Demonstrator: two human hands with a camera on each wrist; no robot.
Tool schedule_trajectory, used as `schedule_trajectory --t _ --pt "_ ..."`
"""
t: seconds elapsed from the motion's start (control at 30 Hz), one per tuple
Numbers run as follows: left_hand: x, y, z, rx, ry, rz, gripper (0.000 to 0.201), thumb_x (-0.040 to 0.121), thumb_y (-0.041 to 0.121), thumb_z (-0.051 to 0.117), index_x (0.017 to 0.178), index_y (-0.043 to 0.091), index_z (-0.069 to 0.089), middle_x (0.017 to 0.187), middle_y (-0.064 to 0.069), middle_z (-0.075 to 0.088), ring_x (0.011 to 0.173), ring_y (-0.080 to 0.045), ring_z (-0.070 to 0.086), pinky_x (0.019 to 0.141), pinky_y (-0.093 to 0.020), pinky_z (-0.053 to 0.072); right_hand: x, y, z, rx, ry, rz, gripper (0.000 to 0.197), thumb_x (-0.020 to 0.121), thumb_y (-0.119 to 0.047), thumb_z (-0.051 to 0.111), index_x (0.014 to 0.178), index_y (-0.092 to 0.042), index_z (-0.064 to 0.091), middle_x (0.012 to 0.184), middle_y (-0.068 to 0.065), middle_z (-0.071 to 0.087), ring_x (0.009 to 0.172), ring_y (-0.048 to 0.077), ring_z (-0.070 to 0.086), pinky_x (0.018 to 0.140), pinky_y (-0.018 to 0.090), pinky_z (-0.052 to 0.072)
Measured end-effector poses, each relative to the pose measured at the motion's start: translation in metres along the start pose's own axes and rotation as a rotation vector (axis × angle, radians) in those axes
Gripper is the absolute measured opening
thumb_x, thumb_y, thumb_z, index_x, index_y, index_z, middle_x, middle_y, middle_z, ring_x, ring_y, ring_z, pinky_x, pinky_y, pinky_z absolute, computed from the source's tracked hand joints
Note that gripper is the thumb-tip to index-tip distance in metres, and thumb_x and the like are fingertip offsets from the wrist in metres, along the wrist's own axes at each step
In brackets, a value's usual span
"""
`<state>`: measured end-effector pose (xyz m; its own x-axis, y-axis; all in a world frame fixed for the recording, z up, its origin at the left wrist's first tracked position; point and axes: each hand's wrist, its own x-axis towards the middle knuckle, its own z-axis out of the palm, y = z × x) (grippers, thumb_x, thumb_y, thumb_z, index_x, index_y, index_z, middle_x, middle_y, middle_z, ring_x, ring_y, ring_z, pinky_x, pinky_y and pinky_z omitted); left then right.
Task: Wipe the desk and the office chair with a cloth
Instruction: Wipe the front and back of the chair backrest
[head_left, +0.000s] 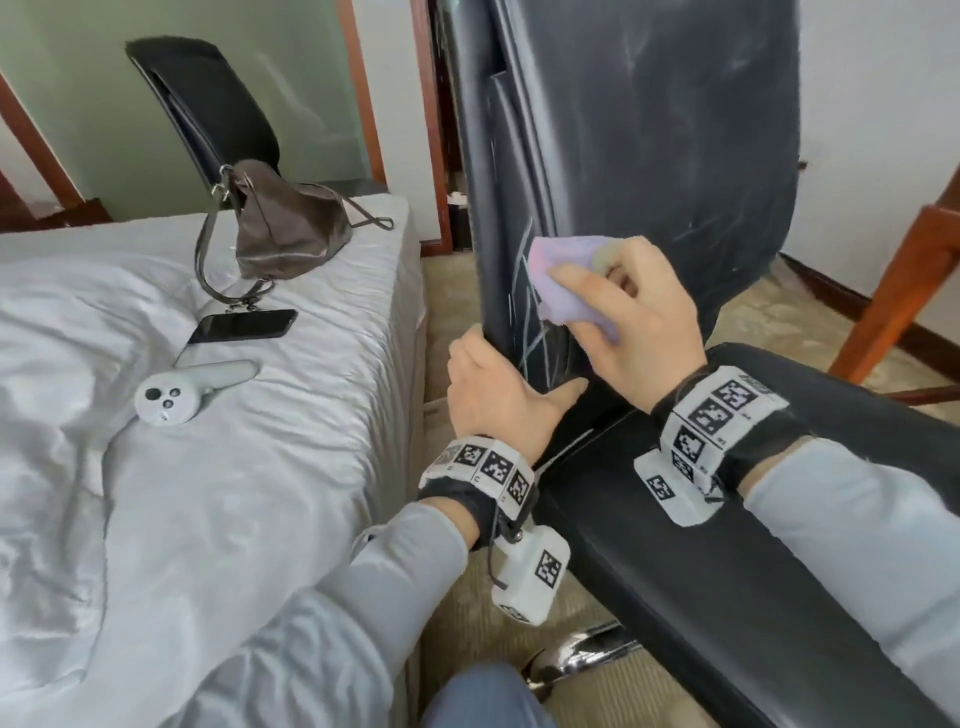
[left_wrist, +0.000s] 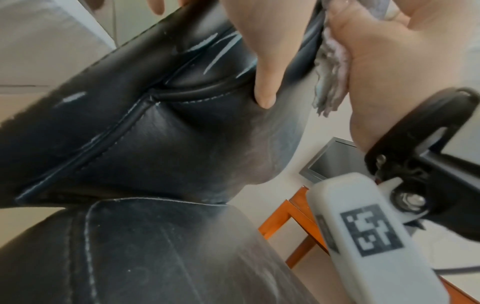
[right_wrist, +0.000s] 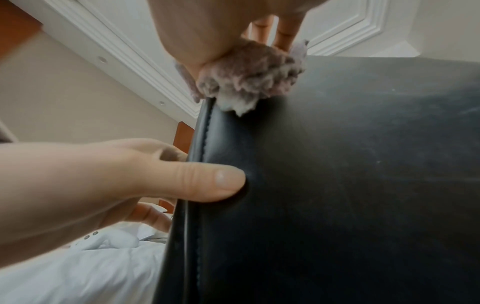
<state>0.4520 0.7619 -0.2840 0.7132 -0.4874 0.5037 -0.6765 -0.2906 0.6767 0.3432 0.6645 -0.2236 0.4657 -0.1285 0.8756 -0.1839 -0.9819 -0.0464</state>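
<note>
The right hand (head_left: 631, 317) has its fingers curled round a bunched pale purple cloth (head_left: 566, 278), pressing it against the lower backrest of the black leather office chair (head_left: 649, 130), close to the piped edge at the chair's nine-o'clock side. The left hand (head_left: 501, 389), just at seven o'clock from the cloth, clamps that same edge: its thumb (right_wrist: 207, 183) lies across the front face of the backrest and the fingers wrap behind it. Pale scratch marks (head_left: 527, 317) run over the leather between the two hands. Below them, at five o'clock, the seat cushion (head_left: 727, 545) stretches toward the camera under the right forearm.

Out at nine o'clock, a bed with a rumpled white duvet (head_left: 182, 467) stands just beside the chair. On it lie a grey hand controller (head_left: 182, 389), a dark phone (head_left: 241, 325) and a brown shoulder bag (head_left: 283, 223), well apart from the hands. A second dark chair back (head_left: 208, 109) rises behind the bed at eleven o'clock. At three o'clock a wooden leg (head_left: 898, 291) slants across the carpet.
</note>
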Motion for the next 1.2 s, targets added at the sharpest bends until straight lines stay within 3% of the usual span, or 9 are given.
schedule_trajectory --t 0.2,0.37,0.47,0.57,0.73,0.87,0.97,1.07,1.2 --pt "0.01 -0.004 -0.026 -0.026 -0.129 0.06 0.082 0.072 0.069 0.068 0.128 0.014 0.047 0.121 -0.004 0.054 0.114 -0.027 0.055 0.092 -0.047 0.049 0.007 -0.015 -0.007 -0.127 -0.046 0.041 0.041 0.079 -0.006 0.065 0.119 -0.014 0.071 0.095 0.016 0.053 0.081 0.029 0.05 0.067 0.042 0.048" --pt "0.026 -0.002 -0.034 -0.23 -0.098 -0.067 0.04 0.098 0.04 0.056 0.127 0.012 0.053 0.125 -0.007 0.055 0.112 -0.024 0.056 0.092 -0.034 0.04 0.023 -0.029 -0.015 -0.218 -0.114 0.043 0.04 0.088 -0.015 0.06 0.127 -0.012 0.064 0.1 0.019 0.053 0.087 0.035 0.051 0.066 0.046 0.049" --pt "0.037 -0.011 -0.031 -0.275 -0.099 -0.101 0.029 0.099 0.033 0.059 0.12 0.014 0.06 0.121 -0.005 0.062 0.107 -0.023 0.061 0.09 -0.027 0.039 0.042 -0.038 -0.017 -0.277 -0.108 0.055 0.043 0.089 -0.015 0.054 0.131 -0.011 0.061 0.105 0.021 0.053 0.092 0.036 0.051 0.067 0.043 0.049" --pt "0.045 -0.02 -0.029 -0.263 -0.11 -0.049 0.027 0.094 0.036 0.065 0.114 0.016 0.063 0.11 -0.001 0.068 0.101 -0.022 0.065 0.092 -0.036 0.048 0.066 -0.048 -0.017 -0.345 -0.131 0.034 0.044 0.089 -0.015 0.049 0.131 -0.009 0.059 0.107 0.023 0.053 0.095 0.038 0.052 0.067 0.044 0.049" --pt "0.055 -0.029 -0.03 -0.241 -0.155 0.008 0.02 0.092 0.034 0.068 0.105 0.02 0.064 0.099 0.005 0.071 0.093 -0.016 0.066 0.088 -0.036 0.052 0.099 -0.051 -0.01 -0.508 -0.191 0.032 0.031 0.081 -0.006 0.04 0.102 0.0 0.064 0.102 0.023 0.052 0.092 0.035 0.052 0.064 0.043 0.047" --pt "0.056 -0.03 -0.031 -0.208 -0.164 0.041 0.016 0.092 0.033 0.067 0.103 0.022 0.062 0.099 0.007 0.071 0.093 -0.016 0.067 0.086 -0.037 0.052 0.06 -0.062 0.012 -0.59 -0.376 -0.059 0.018 0.067 -0.005 0.06 0.082 0.005 0.064 0.088 0.021 0.055 0.079 0.036 0.055 0.058 0.036 0.038" --pt "0.056 -0.029 -0.034 -0.188 -0.182 0.053 0.013 0.093 0.03 0.066 0.103 0.023 0.062 0.1 0.008 0.07 0.095 -0.017 0.067 0.086 -0.036 0.052 0.011 -0.071 0.021 -0.685 -0.519 -0.121 0.026 0.061 -0.008 0.065 0.086 0.002 0.063 0.086 0.017 0.056 0.078 0.034 0.055 0.059 0.038 0.037" --pt "0.056 -0.027 -0.036 -0.163 -0.193 0.058 0.013 0.093 0.031 0.066 0.102 0.023 0.061 0.101 0.008 0.07 0.094 -0.016 0.066 0.084 -0.035 0.051 0.018 -0.07 0.011 -0.739 -0.441 -0.147 0.022 0.069 -0.012 0.061 0.087 -0.002 0.064 0.089 0.016 0.055 0.083 0.035 0.055 0.066 0.041 0.039" --pt "0.056 -0.027 -0.038 -0.132 -0.199 0.065 0.014 0.095 0.03 0.065 0.105 0.021 0.06 0.104 0.006 0.07 0.095 -0.017 0.065 0.086 -0.035 0.05 0.089 -0.061 -0.015 -0.815 -0.223 -0.153 0.024 0.077 -0.01 0.052 0.095 -0.002 0.065 0.096 0.021 0.056 0.091 0.04 0.058 0.071 0.045 0.045"
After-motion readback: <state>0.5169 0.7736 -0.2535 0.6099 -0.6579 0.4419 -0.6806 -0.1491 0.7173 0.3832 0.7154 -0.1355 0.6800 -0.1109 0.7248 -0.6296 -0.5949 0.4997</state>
